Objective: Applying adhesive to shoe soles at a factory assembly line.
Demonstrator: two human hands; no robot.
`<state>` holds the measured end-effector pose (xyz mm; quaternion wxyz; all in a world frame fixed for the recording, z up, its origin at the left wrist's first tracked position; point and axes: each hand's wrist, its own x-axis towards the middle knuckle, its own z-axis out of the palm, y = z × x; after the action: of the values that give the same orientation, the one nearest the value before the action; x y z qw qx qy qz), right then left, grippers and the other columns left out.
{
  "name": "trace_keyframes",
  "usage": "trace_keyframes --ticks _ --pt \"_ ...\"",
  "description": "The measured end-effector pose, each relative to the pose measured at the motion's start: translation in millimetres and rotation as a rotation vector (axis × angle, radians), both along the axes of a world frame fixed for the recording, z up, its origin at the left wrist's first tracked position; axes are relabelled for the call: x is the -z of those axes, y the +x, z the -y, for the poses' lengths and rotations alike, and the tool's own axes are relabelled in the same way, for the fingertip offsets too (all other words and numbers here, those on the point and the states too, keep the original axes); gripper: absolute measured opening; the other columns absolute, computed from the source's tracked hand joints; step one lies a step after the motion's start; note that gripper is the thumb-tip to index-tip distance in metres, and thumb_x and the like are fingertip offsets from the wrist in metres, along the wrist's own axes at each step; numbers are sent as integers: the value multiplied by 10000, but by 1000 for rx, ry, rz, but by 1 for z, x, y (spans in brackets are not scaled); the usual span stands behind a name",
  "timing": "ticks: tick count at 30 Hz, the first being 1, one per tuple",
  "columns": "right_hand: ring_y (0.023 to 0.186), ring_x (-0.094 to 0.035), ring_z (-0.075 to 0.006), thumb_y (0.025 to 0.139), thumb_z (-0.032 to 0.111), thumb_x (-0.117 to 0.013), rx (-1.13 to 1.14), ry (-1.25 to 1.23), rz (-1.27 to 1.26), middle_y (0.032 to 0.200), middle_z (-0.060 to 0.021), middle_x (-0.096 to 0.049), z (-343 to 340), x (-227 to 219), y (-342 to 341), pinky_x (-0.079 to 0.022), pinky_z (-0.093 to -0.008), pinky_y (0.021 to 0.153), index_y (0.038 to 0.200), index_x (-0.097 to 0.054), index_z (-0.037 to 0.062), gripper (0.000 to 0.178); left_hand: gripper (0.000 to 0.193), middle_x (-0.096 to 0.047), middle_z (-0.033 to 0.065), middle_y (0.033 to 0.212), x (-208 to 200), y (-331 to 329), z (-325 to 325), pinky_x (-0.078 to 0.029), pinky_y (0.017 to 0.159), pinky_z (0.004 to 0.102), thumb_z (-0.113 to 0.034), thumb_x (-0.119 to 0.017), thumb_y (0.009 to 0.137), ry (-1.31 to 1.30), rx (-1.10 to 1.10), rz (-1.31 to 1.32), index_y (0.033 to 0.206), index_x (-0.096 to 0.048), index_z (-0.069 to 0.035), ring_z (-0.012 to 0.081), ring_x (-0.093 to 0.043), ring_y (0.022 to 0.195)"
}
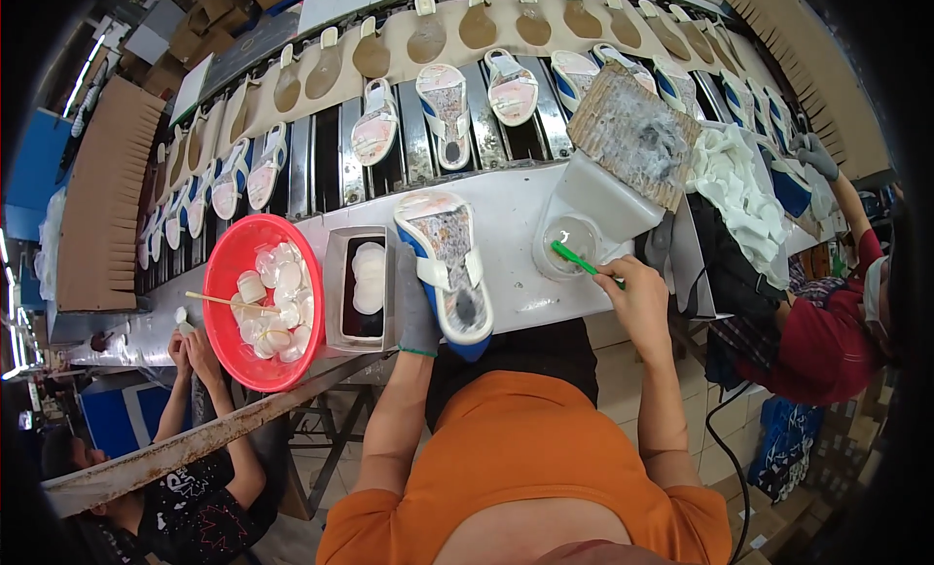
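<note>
My left hand, in a grey glove, grips the side of a sandal on a shoe last. The sandal's underside faces up, with white straps folded over its edge and blue along its side. Between the fingers of my bare right hand is a green-handled brush. Its tip reaches into a round clear cup on the white work table. What the cup holds is hard to make out. The sandal stays left of the brush, apart from it.
A roller conveyor bears lasted sandals and a row of soles. Nearby stand a red basin of round containers, a metal box, a stained board and white cloth pieces. Co-workers sit left and right.
</note>
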<state>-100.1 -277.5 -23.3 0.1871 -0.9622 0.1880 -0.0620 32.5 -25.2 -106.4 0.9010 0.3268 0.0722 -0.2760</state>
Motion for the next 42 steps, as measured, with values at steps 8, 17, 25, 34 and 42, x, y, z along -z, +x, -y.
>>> trace_keyframes --ticks 8,17,25,34,42 --pt "469 -477 -40 892 111 -629 140 1156 58 715 -57 -679 20 1 1 -316 -176 408 920 -706 -9 146 703 -571 142 1247 -21 -5 -4 -534 877 358 -582 -439 920 -45 148 -55 1384 -403 -55 234 -624 1028" --pt "632 -535 -96 773 33 -735 -394 737 374 737 -56 -647 -14 -63 51 -402 -234 582 858 -716 -21 102 707 -598 149 1167 -66 -15 6 -494 871 320 -482 -555 858 296 300 357 1299 -448 62 192 -613 1004" --pt "622 -528 -87 778 62 -741 -377 670 364 733 -51 -654 -19 -70 56 -392 -239 555 845 -717 -11 101 758 -591 157 1176 -70 -20 6 -468 884 319 -485 -600 829 371 346 532 1313 -432 74 192 -580 1031" --pt "614 -544 -89 780 84 -741 -291 596 385 734 -43 -676 -15 -72 73 -383 -241 532 820 -714 -5 101 739 -618 155 1134 -74 -18 7 -473 874 325 -470 -620 823 449 377 659 1302 -451 67 192 -593 998" --pt "663 -604 -132 740 14 -749 -550 600 409 766 -86 -662 -1 -79 75 -451 -258 590 806 -680 -39 110 712 -618 148 1129 -73 -17 7 -474 853 309 -436 -615 827 344 362 567 1288 -458 84 179 -594 980"
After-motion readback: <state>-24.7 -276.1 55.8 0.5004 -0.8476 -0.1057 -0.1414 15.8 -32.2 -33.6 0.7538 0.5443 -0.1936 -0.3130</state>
